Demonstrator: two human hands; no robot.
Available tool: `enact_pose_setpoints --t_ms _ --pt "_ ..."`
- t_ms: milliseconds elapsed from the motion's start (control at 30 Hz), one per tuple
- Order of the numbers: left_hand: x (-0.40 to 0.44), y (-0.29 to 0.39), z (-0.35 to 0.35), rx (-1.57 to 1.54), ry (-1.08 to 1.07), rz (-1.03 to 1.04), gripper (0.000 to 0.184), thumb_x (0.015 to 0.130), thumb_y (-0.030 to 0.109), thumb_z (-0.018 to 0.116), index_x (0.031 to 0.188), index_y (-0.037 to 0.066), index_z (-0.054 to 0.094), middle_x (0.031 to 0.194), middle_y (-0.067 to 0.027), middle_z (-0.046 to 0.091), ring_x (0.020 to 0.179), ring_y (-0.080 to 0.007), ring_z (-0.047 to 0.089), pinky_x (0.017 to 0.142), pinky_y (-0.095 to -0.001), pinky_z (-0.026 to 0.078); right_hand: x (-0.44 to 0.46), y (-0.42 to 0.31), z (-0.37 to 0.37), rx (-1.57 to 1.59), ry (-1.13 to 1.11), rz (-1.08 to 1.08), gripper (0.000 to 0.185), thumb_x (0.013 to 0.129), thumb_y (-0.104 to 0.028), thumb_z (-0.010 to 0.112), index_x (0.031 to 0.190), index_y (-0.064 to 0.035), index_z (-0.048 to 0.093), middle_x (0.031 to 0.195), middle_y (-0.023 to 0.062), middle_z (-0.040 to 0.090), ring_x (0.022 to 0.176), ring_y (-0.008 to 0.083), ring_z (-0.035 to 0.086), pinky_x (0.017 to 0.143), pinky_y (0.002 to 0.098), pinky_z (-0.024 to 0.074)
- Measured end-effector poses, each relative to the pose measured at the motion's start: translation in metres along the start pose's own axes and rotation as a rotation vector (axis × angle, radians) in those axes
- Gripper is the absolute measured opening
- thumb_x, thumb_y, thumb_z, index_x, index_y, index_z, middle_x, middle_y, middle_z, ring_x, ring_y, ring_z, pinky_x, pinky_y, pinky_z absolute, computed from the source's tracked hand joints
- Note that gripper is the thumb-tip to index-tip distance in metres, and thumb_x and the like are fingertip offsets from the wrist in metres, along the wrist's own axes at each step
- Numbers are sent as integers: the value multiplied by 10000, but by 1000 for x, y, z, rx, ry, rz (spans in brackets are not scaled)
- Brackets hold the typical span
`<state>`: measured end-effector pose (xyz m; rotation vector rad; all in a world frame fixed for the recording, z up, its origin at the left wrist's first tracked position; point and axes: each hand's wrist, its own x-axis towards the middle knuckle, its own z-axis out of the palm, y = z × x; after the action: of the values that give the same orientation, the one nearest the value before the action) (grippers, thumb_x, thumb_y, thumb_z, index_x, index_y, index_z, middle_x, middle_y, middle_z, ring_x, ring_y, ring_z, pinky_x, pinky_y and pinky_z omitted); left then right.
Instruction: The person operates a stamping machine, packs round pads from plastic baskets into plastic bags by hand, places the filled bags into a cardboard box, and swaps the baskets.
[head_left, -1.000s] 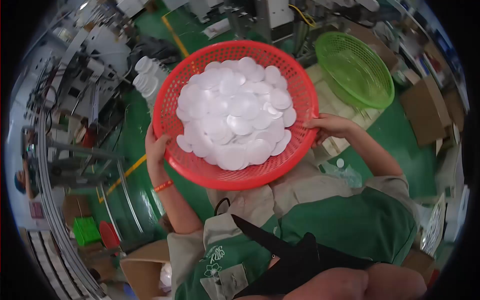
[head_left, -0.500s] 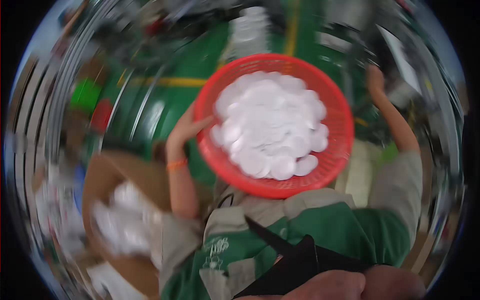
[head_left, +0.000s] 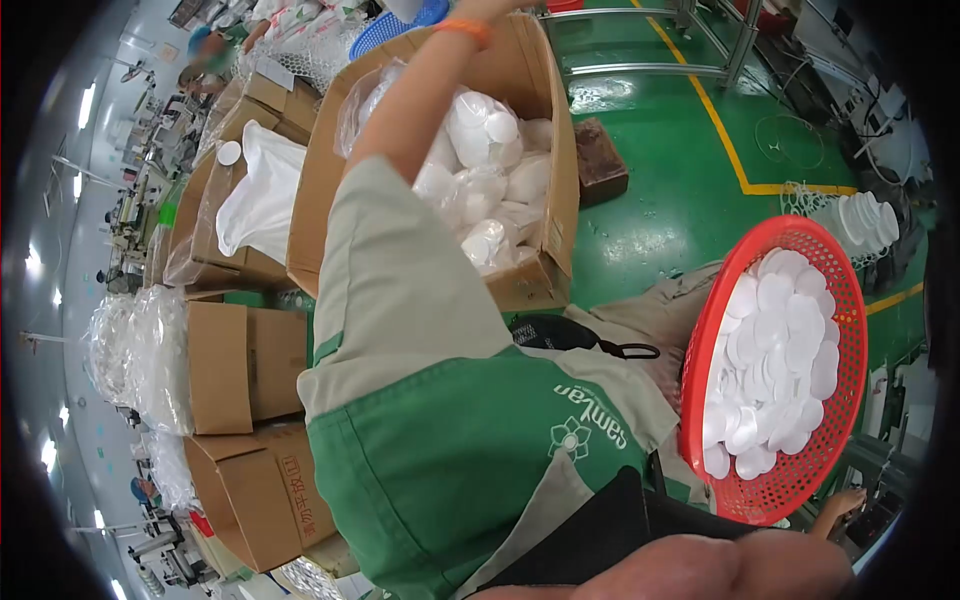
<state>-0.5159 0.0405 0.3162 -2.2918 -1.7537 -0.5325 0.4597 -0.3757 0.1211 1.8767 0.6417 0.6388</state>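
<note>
My left arm, with an orange wristband, reaches over a large open cardboard box (head_left: 567, 190). My left hand (head_left: 490, 8) is at the top edge of the view, mostly cut off, so its fingers cannot be read. The red basket (head_left: 857, 330), tilted in view and full of round white discs (head_left: 775, 345), rests at my lap on the right. Low on the right, beyond the basket's rim, my right hand (head_left: 843, 505) shows small, fingers apart and nothing visible in it. Inside the box are clear bags of white discs (head_left: 483, 130).
More cardboard boxes (head_left: 275, 365) and clear plastic bags (head_left: 160, 360) stand at the left. A brown block (head_left: 600, 160) lies on the green floor beside the large box. Stacked white discs (head_left: 862, 222) and metal rails (head_left: 650, 70) are beyond. Other people are at the far left.
The view has swung left. Both hands have left the basket, the right first, then the left, which moved over to the large box. The basket now sits at the right, tilted in view.
</note>
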Motion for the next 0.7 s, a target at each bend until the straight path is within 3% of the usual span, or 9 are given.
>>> enact_pose_setpoints --t_ms 133,200,300,400,500,600,633,667,700 --pt "-138 -232 61 203 -31 -540 382 734 307 510 958 19 621 1000 -241 575 935 -369 559 799 -420 441 -4 1 0 -1 8 26 281 824 -178 438 1083 -103 517 1190 39 448 1117 195 392 873 336 301" --pt "-210 -250 76 61 260 -653 332 721 264 590 987 68 625 1020 -181 592 958 -350 559 833 -392 435 -6 4 1 -4 18 38 248 818 -191 442 1027 -111 548 1145 34 470 1076 194 419 828 330 339" --pt "-256 -262 101 308 102 -1012 333 618 234 710 936 149 661 956 -149 620 895 -301 596 773 -399 464 -14 10 3 -19 37 47 217 810 -211 447 945 -124 593 1079 27 504 1015 192 460 760 321 394" --pt "-248 -260 87 164 98 -1014 276 611 284 714 852 153 685 869 -143 636 813 -291 618 709 -405 483 -17 20 3 -29 94 50 217 801 -230 453 862 -137 638 1012 20 538 954 190 500 692 313 450" --pt "-207 -250 41 298 384 -840 225 671 338 644 800 161 692 801 -152 635 759 -304 619 667 -394 488 -15 28 8 52 255 56 224 802 -231 447 828 -137 648 977 26 553 909 199 530 669 311 476" --pt "-151 -229 -27 -7 738 -557 213 702 332 651 803 146 679 781 -119 636 710 -243 605 647 -354 470 -14 30 -48 298 346 45 191 797 -179 459 871 -89 611 913 76 566 864 234 572 690 351 492" --pt "-129 -211 -50 -170 735 -334 214 756 308 637 886 137 641 852 -72 631 696 -179 570 621 -311 448 12 23 -40 311 532 -87 174 799 -169 475 899 -90 594 949 102 573 877 225 574 705 343 489" --pt "-108 -182 -67 -475 650 -413 229 790 308 612 932 129 601 911 -57 619 716 -164 563 631 -290 441 -20 24 -138 518 331 -69 190 808 -178 485 930 -65 577 998 153 562 897 267 567 745 363 471" --pt "-91 -148 -79 -780 539 -481 245 824 309 588 977 120 561 970 -41 607 735 -148 557 642 -269 434 -13 19 -179 760 460 -186 279 794 -194 522 1001 -9 549 979 162 563 887 321 558 755 409 460"
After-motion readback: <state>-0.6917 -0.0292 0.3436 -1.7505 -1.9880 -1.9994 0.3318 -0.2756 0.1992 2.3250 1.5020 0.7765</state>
